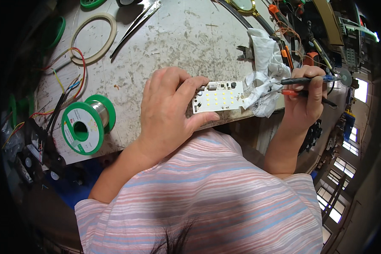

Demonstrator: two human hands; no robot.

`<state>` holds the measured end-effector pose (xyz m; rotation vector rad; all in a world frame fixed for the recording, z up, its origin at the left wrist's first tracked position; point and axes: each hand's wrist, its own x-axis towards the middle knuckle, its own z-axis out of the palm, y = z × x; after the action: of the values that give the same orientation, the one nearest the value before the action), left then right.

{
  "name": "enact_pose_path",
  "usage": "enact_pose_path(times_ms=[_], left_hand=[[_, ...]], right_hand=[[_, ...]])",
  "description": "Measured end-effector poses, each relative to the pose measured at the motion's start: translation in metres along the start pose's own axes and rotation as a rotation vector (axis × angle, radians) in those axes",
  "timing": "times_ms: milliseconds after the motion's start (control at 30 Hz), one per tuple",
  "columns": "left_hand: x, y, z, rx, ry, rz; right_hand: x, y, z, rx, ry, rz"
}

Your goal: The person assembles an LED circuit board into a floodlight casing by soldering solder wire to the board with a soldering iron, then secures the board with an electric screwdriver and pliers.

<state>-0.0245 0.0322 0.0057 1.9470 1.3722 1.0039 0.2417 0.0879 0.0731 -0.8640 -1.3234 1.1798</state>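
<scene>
The left hand (167, 112) pinches a white LED board (219, 97) at the table (178, 38) edge; the right hand (304, 99) grips a soldering iron (311, 79).

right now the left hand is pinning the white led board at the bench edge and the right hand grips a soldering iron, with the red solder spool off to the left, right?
Nearly: the solder spool is green, not red, as the head view shows. The rest stands: the left hand pins the white LED board at the bench edge, and the right hand grips a soldering iron.
</scene>
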Motion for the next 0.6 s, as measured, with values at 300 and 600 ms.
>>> enact_pose_path(times_ms=[300,600], left_hand=[[0.001,-0.001,0.002,0.017,0.021,0.021],[0.001,-0.002,0.003,0.046,0.022,0.018]], right_hand=[[-0.004,0.006,0.025,-0.112,-0.103,0.119],[-0.001,0.019,0.046,-0.144,-0.329,0.273]])
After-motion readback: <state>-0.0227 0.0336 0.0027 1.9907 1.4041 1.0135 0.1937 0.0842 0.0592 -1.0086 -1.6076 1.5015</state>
